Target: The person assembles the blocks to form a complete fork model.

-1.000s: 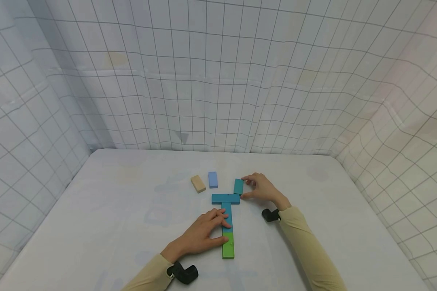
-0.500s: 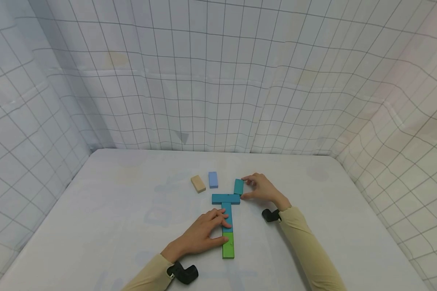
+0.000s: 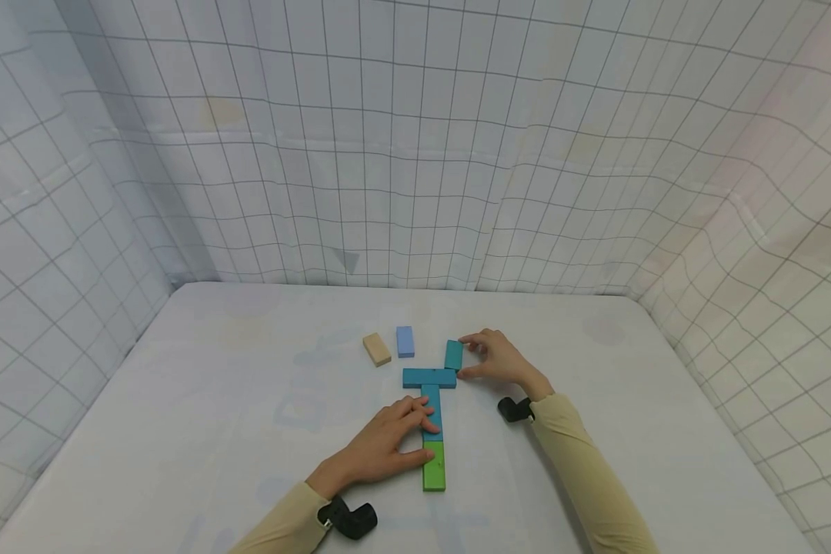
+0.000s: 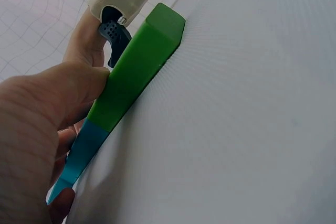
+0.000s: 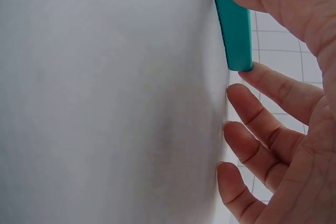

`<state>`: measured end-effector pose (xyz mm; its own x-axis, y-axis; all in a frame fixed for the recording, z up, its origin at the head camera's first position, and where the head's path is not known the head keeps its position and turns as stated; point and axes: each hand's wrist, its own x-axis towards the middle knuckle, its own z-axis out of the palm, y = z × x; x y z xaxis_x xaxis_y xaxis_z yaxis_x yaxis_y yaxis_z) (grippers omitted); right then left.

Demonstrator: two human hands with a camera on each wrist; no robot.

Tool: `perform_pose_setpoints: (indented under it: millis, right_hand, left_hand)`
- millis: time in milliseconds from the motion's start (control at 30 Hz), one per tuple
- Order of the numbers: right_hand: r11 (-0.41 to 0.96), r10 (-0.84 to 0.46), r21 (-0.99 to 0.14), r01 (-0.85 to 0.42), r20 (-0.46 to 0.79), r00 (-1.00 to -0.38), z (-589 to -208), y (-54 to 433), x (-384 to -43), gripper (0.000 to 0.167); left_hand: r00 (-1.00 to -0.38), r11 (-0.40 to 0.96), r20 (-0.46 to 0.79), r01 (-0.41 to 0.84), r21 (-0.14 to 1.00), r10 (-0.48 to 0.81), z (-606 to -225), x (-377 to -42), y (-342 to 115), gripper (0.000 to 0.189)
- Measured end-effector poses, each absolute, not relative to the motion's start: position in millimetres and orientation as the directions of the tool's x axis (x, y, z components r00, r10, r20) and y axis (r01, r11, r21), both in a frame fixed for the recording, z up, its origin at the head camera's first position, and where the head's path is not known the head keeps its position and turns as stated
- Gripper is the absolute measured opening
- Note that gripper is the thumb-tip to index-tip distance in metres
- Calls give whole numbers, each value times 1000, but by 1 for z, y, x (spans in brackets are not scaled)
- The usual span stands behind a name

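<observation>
On the white table a T of blocks lies flat: a blue block (image 3: 425, 378) crosswise, a second blue block (image 3: 430, 394) running toward me, then a green block (image 3: 434, 478) end to end with it. My left hand (image 3: 381, 446) rests over the stem from the left, fingertips on the second blue block and thumb on the green one (image 4: 134, 69). A short teal block (image 3: 453, 355) stands at the far side of the crossbar's right end. My right hand (image 3: 502, 360) pinches it (image 5: 237, 35) between thumb at the near end and index finger at the far end; the other fingers are loosely bent.
Beyond the crossbar lie a light blue block (image 3: 405, 342) and a tan block (image 3: 377, 349), the tan one turned at an angle. White grid-patterned curtains (image 3: 415, 154) rise behind the table and along both sides. Black wrist cameras (image 3: 515, 409) sit on both wrists.
</observation>
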<state>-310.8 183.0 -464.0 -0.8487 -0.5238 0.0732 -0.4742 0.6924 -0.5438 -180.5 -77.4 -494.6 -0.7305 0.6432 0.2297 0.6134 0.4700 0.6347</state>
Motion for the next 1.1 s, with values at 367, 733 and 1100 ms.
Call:
perform_pose_setpoints:
  millis: [367, 733, 1100]
  right_hand:
    - [696, -515, -548, -463, 67, -854, -464, 183, -310, 62]
    - [701, -518, -538, -468, 67, -853, -464, 183, -310, 63]
    - [694, -532, -534, -483, 71, -844, -463, 184, -309, 63]
  left_hand:
    - [-727, 464, 236, 617, 635, 644, -495, -181, -77, 26]
    - [-727, 463, 234, 616, 637, 646, -496, -181, -77, 27]
    - [-730, 473, 226, 613, 633, 645, -496, -181, -77, 28]
